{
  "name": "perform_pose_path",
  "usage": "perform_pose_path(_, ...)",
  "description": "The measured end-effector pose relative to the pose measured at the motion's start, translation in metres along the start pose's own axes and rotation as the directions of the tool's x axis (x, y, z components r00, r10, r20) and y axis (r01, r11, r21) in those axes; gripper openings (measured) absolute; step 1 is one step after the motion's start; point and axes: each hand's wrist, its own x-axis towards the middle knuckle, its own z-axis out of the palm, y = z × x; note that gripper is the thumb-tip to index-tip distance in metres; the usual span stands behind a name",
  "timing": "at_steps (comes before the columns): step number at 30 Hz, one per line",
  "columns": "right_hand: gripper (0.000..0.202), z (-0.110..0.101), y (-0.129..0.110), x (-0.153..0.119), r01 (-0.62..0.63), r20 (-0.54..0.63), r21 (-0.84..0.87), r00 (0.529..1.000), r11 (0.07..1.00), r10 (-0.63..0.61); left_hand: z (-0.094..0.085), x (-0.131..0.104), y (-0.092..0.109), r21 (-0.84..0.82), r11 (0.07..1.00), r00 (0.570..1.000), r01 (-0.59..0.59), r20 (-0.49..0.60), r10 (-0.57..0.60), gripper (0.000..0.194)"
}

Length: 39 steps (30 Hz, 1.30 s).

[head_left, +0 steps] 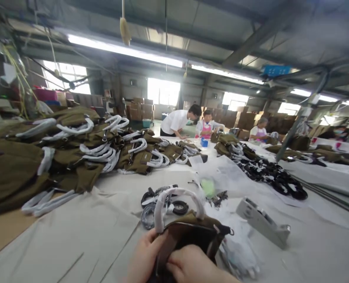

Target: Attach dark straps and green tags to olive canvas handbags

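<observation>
An olive-brown bag (186, 222) with a dark opening and a white-wrapped handle (179, 192) stands at the bottom centre. My left hand (146, 253) is closed on the bag's left edge, below the handle. At the mouth of the bag, my right hand (192, 263) has its fingers curled inward against the left inner side; what its fingertips hold, if anything, is hidden. Just behind the bag lie coiled black straps (179, 207), some in clear wrapping. Clear plastic packets (241, 251) lie to its right.
Olive bags with white-wrapped handles (74, 157) are heaped at the left. A grey tape dispenser (263, 222) stands at the right, before a pile of black straps (269, 177). Three people work across the table, behind a blue box (204, 142).
</observation>
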Motion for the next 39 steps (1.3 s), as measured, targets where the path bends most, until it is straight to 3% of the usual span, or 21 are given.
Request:
perform_pose_path(3,0.029,-0.007,-0.003,0.004,-0.024,0.037,-0.201,0.999,0.979,0.032,0.000,0.000,-0.001,-0.015,1.000,1.000,-0.027,0.013,0.027,0.042)
perform_pose_path(5,0.030,-0.013,-0.002,0.005,-0.064,0.014,-0.238,0.997,0.969,0.070,0.001,-0.003,0.000,-0.036,0.998,0.998,-0.045,0.031,0.046,0.036)
perform_pose_path(8,0.031,-0.024,0.005,0.001,-0.126,-0.155,-0.207,0.983,0.970,0.095,0.003,-0.007,0.000,-0.068,0.996,0.998,-0.053,0.037,0.056,0.032)
perform_pose_path(11,0.033,-0.034,0.016,-0.006,-0.187,-0.339,-0.192,0.934,0.963,0.114,0.000,-0.007,0.002,-0.048,0.998,0.998,-0.039,0.037,0.041,0.031)
perform_pose_path(15,0.023,-0.036,0.016,-0.015,-0.137,-0.410,-0.256,0.912,0.957,0.021,-0.005,-0.005,0.006,0.002,1.000,0.999,-0.031,0.031,0.031,0.023)
perform_pose_path(17,0.019,-0.033,0.010,-0.020,-0.002,-0.344,-0.287,0.934,0.958,-0.101,-0.006,-0.006,0.007,0.002,0.999,0.999,-0.041,0.001,0.041,0.020)
perform_pose_path(20,0.028,-0.029,0.003,-0.023,0.156,-0.205,-0.292,0.954,0.944,-0.221,-0.007,-0.008,0.008,0.010,0.998,0.998,-0.066,-0.019,0.066,0.017)
perform_pose_path(26,0.021,-0.022,0.005,-0.020,0.248,-0.206,-0.342,0.922,0.906,-0.329,-0.011,-0.009,0.003,-0.001,1.000,0.998,-0.024,-0.055,0.024,0.019)
perform_pose_path(29,0.019,-0.019,0.002,-0.018,0.232,-0.128,-0.370,0.946,0.900,-0.297,-0.009,-0.012,0.006,0.031,0.999,0.998,-0.025,-0.059,0.026,0.020)
perform_pose_path(31,0.019,-0.017,-0.003,-0.016,0.182,-0.070,-0.396,0.971,0.900,-0.227,-0.007,-0.015,0.010,0.113,0.992,0.995,-0.059,-0.078,0.068,0.022)
perform_pose_path(34,0.020,-0.014,-0.010,-0.017,0.177,0.009,-0.391,0.982,0.903,-0.189,-0.008,-0.023,0.018,0.369,0.917,0.966,-0.151,-0.140,0.215,0.021)
perform_pose_path(37,0.021,-0.011,-0.018,-0.022,0.250,0.033,-0.373,0.966,0.893,-0.257,-0.019,-0.033,0.023,0.568,0.809,0.929,-0.150,-0.199,0.313,0.020)
perform_pose_path(39,0.018,-0.008,-0.022,-0.026,0.327,0.050,-0.376,0.941,0.867,-0.333,-0.030,-0.040,0.025,0.593,0.798,0.912,-0.106,-0.262,0.316,0.020)
